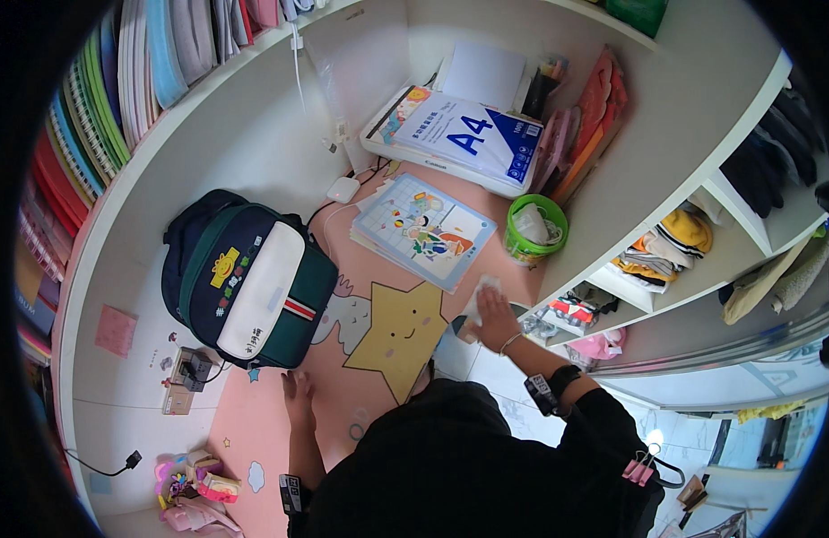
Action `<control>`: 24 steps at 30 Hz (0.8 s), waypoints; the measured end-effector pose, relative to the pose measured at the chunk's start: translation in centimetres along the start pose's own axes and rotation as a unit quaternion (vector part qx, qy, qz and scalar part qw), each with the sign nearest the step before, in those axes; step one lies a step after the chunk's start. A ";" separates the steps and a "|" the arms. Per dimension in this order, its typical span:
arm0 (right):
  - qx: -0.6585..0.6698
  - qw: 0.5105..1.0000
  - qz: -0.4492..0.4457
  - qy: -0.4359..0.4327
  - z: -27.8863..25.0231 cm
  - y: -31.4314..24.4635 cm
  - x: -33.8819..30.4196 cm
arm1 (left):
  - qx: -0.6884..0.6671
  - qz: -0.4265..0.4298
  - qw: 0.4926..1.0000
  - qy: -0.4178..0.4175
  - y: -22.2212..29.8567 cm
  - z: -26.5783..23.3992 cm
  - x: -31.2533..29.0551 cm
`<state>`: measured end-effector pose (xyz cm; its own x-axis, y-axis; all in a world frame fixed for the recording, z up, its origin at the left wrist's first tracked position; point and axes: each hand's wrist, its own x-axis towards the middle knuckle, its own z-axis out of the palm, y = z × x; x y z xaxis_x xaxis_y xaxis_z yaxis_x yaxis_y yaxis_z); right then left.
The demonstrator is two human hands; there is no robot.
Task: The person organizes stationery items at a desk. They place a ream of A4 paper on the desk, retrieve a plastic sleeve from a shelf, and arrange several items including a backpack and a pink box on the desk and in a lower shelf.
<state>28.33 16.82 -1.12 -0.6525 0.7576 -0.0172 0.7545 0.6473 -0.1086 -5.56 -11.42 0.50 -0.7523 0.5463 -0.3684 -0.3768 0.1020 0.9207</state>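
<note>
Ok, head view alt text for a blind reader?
A person's right hand lies on what looks like a white wipe at the edge of a pink desk, near a green bucket; the left hand is beside a dark backpack.

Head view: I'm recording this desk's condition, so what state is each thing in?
Right hand: open, palm down
White wipe: under the right hand
Left hand: open, nothing visible in it
Backpack: front flap down
Green bin: uncovered, white material inside
Printer: lid down, paper pack on top
Picture sheets: stacked, edges uneven
Black connector: loose, plugged into nothing
</note>
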 end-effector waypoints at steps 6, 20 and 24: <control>0.041 0.995 0.087 0.023 0.4 3.5 6.9 | 0.014 0.027 0.999 -0.041 -0.5 0.8 -0.5; 0.021 0.996 0.089 0.021 -0.3 2.2 5.6 | 0.062 0.050 0.995 -0.058 -2.7 -1.0 -0.1; 0.016 0.995 0.100 0.008 0.7 -1.0 4.8 | 0.007 0.008 1.000 -0.016 -1.7 0.4 -1.5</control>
<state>24.41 19.78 -1.75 -0.4876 0.8727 -0.0260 0.8666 0.4801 -0.1364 -3.62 -12.08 -0.49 -0.7410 0.5736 -0.3491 -0.3563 0.1048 0.9285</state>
